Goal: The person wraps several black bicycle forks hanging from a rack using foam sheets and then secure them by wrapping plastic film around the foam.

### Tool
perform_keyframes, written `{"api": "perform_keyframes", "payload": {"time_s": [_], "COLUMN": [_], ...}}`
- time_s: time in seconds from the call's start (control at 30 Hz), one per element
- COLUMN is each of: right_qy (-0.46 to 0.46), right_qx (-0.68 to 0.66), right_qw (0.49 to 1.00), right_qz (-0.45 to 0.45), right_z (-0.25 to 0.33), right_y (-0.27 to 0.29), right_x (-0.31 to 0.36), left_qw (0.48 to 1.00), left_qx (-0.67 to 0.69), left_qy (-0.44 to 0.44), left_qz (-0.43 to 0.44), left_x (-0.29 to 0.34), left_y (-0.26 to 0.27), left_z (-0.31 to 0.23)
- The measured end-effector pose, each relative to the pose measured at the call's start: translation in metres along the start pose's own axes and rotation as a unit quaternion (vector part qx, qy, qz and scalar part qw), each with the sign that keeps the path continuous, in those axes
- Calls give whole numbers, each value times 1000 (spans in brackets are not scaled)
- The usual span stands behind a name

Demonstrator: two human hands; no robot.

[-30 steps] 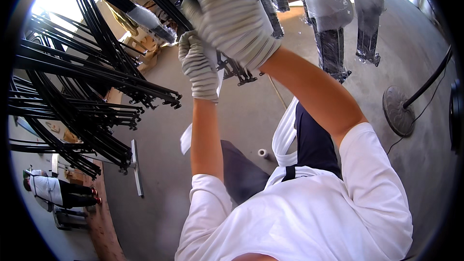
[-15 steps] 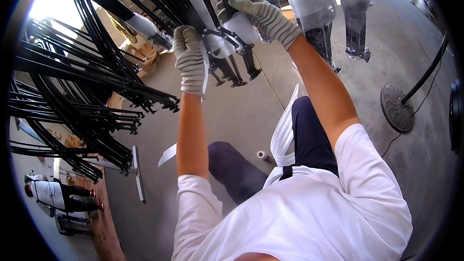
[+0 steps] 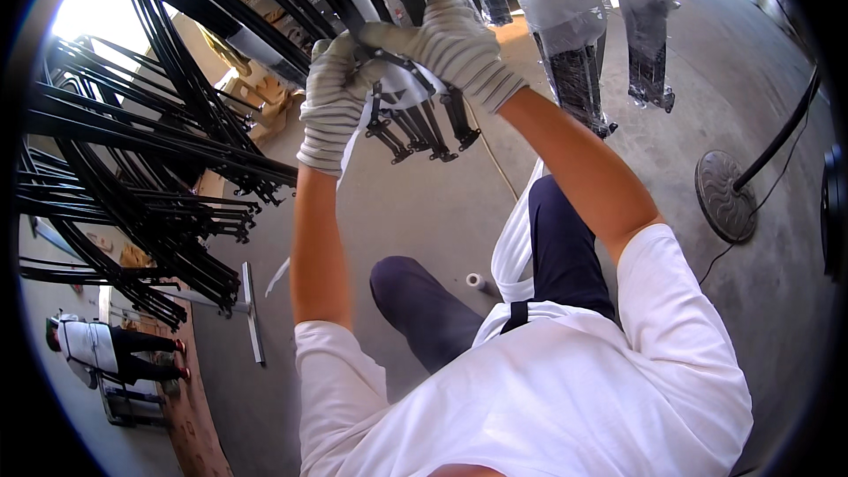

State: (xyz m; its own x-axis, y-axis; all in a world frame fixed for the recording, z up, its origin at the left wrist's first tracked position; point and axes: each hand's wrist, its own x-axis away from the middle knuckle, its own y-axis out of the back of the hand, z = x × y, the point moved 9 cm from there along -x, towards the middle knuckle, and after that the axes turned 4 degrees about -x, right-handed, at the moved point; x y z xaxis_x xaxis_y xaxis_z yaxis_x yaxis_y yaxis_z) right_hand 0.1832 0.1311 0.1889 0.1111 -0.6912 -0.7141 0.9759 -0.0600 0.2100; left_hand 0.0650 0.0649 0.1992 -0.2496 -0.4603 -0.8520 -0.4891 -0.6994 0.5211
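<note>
Both hands wear whitish gloves with grey stripes and are raised at the top middle, round a bundle of black metal bars (image 3: 427,128) with bracketed lower ends. My left hand (image 3: 331,99) is closed at the bundle's left side, and a white strip (image 3: 352,146) hangs out below it. My right hand (image 3: 459,49) grips the bundle from the right, fingers up along a bar and thumb reaching across the front towards my left hand. White wrapping shows between the bars under the hands. The gloves hide how the strip runs there.
Many black bars (image 3: 141,124) hang at the left. Plastic-wrapped bars (image 3: 565,26) hang right of my hands. A round stand base (image 3: 724,196) with a pole and cable stands at the right. A small roll (image 3: 476,281) lies near my knees. Another person (image 3: 115,349) is at the far left.
My right hand has moved left and slightly down, its thumb now across the bars near my left hand. My left hand has shifted slightly left, and the strip's loose end has drawn back behind my forearm.
</note>
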Motion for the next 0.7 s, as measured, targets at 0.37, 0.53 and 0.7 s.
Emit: {"api": "perform_keyframes", "payload": {"time_s": [0.37,0.53,0.7], "right_qy": [56,37,10], "right_qx": [150,-64,-102], "right_qw": [976,996,992], "right_qz": [-149,-55,-80], "right_z": [40,67,54], "right_y": [7,28,19], "right_x": [-7,13,0], "left_qw": [996,991,991], "left_qx": [40,-44,-69], "left_qy": [-52,-127,-110], "left_qz": [57,19,43], "left_x": [-8,0,-4], "left_y": [-13,-6,-9], "left_z": [1,-20,-31]}}
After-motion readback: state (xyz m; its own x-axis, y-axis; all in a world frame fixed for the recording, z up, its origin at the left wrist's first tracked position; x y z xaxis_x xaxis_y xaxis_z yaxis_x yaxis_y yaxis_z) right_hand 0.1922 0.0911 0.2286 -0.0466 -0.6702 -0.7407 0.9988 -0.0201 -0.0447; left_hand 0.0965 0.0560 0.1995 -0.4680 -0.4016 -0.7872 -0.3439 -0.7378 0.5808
